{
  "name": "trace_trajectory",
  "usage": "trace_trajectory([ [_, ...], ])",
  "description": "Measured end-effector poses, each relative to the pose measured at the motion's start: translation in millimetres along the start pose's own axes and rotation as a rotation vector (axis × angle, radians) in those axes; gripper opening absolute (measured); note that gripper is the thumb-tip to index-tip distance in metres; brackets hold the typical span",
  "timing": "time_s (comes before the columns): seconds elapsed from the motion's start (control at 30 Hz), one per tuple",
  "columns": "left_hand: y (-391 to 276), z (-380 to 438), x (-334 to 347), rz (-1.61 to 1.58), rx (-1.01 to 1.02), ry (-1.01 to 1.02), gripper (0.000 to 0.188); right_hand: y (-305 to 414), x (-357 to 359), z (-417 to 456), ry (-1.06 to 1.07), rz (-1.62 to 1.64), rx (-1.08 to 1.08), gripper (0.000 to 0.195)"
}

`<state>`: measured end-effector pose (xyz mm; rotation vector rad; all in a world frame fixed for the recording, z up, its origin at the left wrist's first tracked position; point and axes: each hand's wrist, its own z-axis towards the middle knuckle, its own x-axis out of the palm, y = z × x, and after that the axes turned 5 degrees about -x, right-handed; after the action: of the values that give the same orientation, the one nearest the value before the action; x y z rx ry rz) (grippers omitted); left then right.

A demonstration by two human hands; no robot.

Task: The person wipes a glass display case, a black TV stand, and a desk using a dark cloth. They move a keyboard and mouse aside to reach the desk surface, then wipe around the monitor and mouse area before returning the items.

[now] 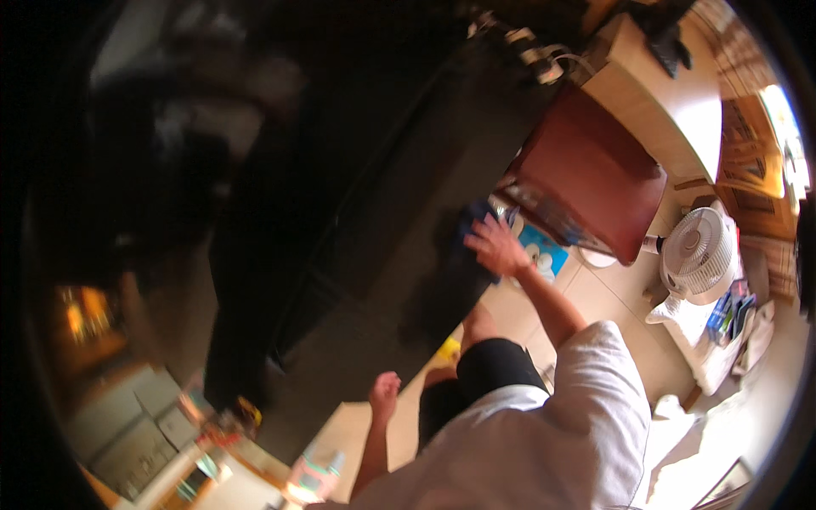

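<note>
My right hand (pixel 500 247) reaches forward with its fingers spread, at the edge of a dark blue item (pixel 475 233), perhaps cloth. Whether it touches this item is not clear; no object shows in its grip. Just beyond the fingers lies a flat blue item (pixel 545 252) with a white cartoon figure. My left hand (pixel 384 396) hangs lower, its fingers curled and slightly blurred, and I see nothing held in it. A large dark surface (pixel 357 268) stretches before both hands, too dim to name.
A reddish-brown boxy piece of furniture (pixel 586 166) stands beside a light wooden desk (pixel 669 115). At right are a white electric fan (pixel 698 248) and a pile of books (pixel 730 312). A power strip (pixel 532 54) lies at top. Tiled floor (pixel 596 296) shows between.
</note>
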<state>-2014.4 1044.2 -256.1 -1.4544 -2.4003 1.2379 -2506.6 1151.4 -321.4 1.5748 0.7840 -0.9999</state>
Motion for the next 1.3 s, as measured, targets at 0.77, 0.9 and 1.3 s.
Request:
trace_trajectory([
  [0.77,280,-275,30,-0.371,-0.269,-0.430,0.019,184,142,28,-0.201,-0.286,0.197,0.057],
  [0.9,278,-288,66,-0.464,-0.337,-0.440,0.017,279,185,146,-0.159,-0.296,-0.031,0.056],
  [1.3,256,-289,89,-0.564,-0.406,-0.466,0.017,511,258,8,0.309,-0.035,-0.948,0.047],
])
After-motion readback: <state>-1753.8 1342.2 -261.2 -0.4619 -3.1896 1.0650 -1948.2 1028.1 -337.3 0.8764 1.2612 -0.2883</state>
